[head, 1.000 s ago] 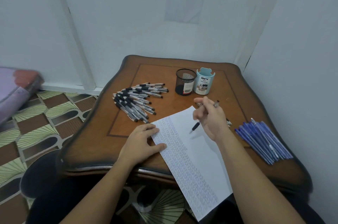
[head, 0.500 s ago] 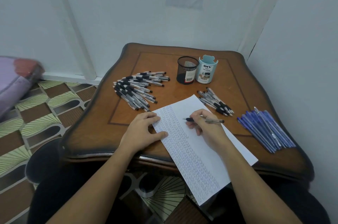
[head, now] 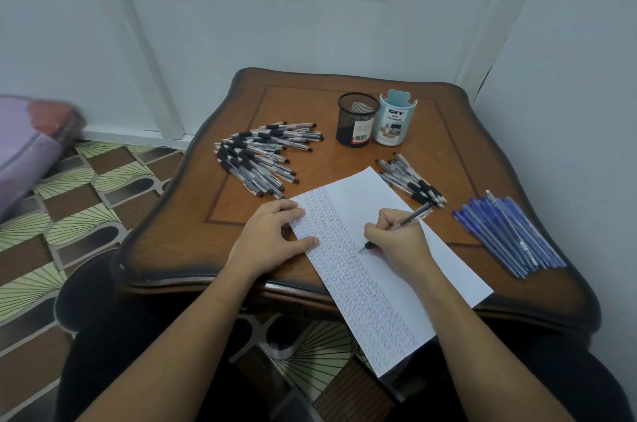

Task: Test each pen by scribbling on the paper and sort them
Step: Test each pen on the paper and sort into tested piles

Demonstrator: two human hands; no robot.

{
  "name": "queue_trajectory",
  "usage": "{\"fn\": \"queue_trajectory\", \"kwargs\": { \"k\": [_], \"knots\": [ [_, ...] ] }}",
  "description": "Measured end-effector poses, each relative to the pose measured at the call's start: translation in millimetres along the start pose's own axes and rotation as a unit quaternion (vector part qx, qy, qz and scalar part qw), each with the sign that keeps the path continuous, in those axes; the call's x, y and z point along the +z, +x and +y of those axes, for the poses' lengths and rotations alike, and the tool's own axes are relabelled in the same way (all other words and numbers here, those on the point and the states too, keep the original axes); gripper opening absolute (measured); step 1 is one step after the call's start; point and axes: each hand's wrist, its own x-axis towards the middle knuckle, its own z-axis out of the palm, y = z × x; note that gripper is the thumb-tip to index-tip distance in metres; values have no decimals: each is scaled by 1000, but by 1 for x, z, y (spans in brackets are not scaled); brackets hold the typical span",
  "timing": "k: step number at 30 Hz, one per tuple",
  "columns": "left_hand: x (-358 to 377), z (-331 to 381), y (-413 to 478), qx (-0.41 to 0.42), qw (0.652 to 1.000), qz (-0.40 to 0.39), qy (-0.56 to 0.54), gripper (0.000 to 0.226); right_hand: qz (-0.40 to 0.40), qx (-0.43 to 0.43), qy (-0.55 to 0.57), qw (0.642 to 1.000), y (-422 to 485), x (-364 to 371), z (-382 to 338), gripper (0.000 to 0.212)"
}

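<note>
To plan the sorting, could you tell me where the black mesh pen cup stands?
In the head view, the black mesh pen cup stands upright at the far side of the table, just left of the pale blue organizer.

Small carved wooden table [head: 296,101] tucked into a corner of pale walls [head: 241,25] at 1 o'clock. Brown-and-green fan-pattern floor tiles [head: 86,201] at 8, blurry purple bundle [head: 24,159] at 9.

Wood tbl [head: 300,104] — pens [head: 262,159], paper [head: 372,201], 2 holders [head: 356,118]
</note>
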Motion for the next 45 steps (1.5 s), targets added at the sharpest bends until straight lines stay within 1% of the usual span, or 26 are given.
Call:
{"fn": "queue_trajectory", "kwargs": {
  "k": [3, 8, 12, 14, 16, 19, 22, 28, 33, 37, 40, 43, 45],
  "knots": [
    [0, 0, 0, 1, 1000, 0, 0, 66, -4, -10, -12, 1000, 0, 0, 0, 36],
    [0, -1, 0, 1, 1000, -1, 1, 67, -11, -22, -28, 999, 0, 0, 2, 36],
    [1, -1, 0, -4, 1000, -5, 3, 67, -19, -5, 1, 1000, 2, -1, 3, 49],
    [2, -2, 1, -7, 1000, -8, 3, 68, -23, -5, 14, 1000, 2, -1, 2, 49],
    [2, -3, 1, -9, 1000, -9, 4, 68, -20, -13, -2, 1000, 1, 0, 1, 51],
    [2, -2, 1, -7, 1000, -9, 8, 68, 5, -12, 6, 1000, 2, -1, 3, 49],
    [1, -2, 0, -5, 1000, -8, 5, 68, 1, -13, 16, 1000, 1, -1, 2, 44],
    [0, 0, 0, 1, 1000, -3, -1, 68, -9, -17, 2, 1000, 0, -1, 2, 50],
    [0, 1, 0, 3, 1000, -3, 1, 67, 1, -33, -4, 999, -1, -1, 1, 39],
    [0, 0, 0, 3, 1000, -1, 3, 67, -13, -26, 1, 1000, -1, -2, 0, 47],
    [0, 1, 0, 1, 1000, -3, 2, 67, -16, -20, 13, 1000, -1, -2, -1, 41],
    [0, 1, 0, 5, 1000, -1, 4, 67, -15, -19, 5, 1000, -1, -1, -1, 51],
    [0, 1, -1, 6, 1000, 0, 2, 67, -1, -23, 1, 1000, -1, -1, -1, 46]
  ]
}}
